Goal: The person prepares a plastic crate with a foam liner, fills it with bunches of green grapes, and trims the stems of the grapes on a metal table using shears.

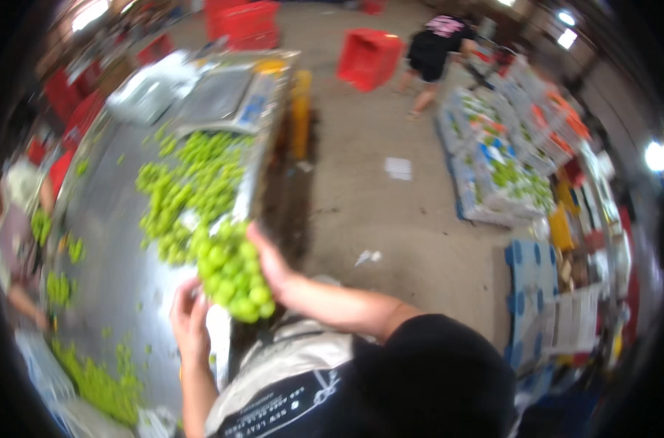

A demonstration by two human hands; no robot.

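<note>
A full bunch of green grapes [235,276] hangs over the near right edge of a metal table [120,219]. My right hand [270,264] grips it from the right side, with most of the fingers hidden behind the fruit. At the bunch's lower left is my left hand [189,315], its fingers curled and thumb drawn in. Whatever it may hold is too small and blurred to make out. Just beyond the bunch, a heap of loose green grapes [193,175] covers the table's right side.
A scale [213,96] and a clear plastic bag [153,86] stand at the table's far end. Across the table a co-worker [18,241] handles grapes. Red crates [370,58], another person [435,55], a loaded pallet [492,164] and a blue pallet [530,292] occupy the floor.
</note>
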